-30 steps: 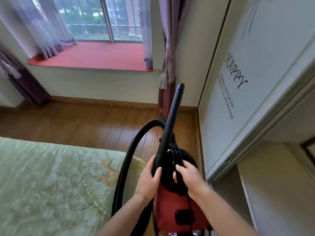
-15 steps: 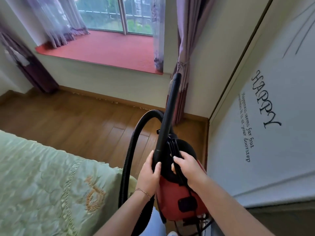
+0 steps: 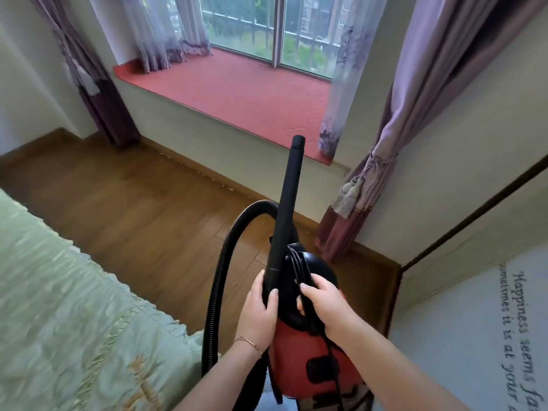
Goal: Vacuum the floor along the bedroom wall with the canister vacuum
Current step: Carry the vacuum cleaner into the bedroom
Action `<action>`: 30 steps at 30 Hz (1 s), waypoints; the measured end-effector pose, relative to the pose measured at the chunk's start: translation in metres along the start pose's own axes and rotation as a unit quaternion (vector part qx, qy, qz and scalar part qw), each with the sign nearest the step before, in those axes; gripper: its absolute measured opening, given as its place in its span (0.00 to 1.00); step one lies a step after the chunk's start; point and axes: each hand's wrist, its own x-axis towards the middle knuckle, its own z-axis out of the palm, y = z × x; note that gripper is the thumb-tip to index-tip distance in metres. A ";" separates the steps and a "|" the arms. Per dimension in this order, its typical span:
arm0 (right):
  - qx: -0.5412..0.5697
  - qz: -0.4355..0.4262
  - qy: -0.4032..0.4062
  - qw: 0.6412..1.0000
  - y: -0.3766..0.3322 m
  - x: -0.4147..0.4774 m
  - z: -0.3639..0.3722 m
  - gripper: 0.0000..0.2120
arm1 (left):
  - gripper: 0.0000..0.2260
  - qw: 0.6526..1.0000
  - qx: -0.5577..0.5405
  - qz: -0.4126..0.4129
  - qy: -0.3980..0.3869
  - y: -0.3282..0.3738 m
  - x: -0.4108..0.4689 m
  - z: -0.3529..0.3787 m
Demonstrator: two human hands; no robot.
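I carry a red canister vacuum (image 3: 299, 354) with a black top in front of me, above the wooden floor (image 3: 133, 209). Its black wand (image 3: 289, 197) points up and forward, and the ribbed black hose (image 3: 221, 280) loops from the top down to the left. My left hand (image 3: 258, 310) grips the base of the wand. My right hand (image 3: 323, 304) holds the black carry handle together with the bundled cord. The wall with a baseboard (image 3: 207, 137) runs under the window seat ahead.
A bed with a pale green quilt (image 3: 65, 310) fills the lower left. A red window seat (image 3: 237, 84) lies ahead, with purple curtains (image 3: 385, 137) at both sides. A white wardrobe door with black lettering (image 3: 474, 321) stands close on the right.
The view has swung left and nearer the window, so the wardrobe door has slid toward the right edge. Both hands keep the same grip on the vacuum.
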 end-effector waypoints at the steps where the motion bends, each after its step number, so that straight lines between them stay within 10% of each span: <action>1: -0.013 -0.001 -0.008 1.000 -0.011 0.014 0.004 0.09 | 0.21 1.000 -0.004 -0.007 0.008 0.003 0.014 -0.004; 30: -0.187 0.010 -0.346 0.919 -0.250 0.358 0.270 0.07 | 0.26 0.885 -0.024 -0.267 0.381 -0.002 0.337 -0.230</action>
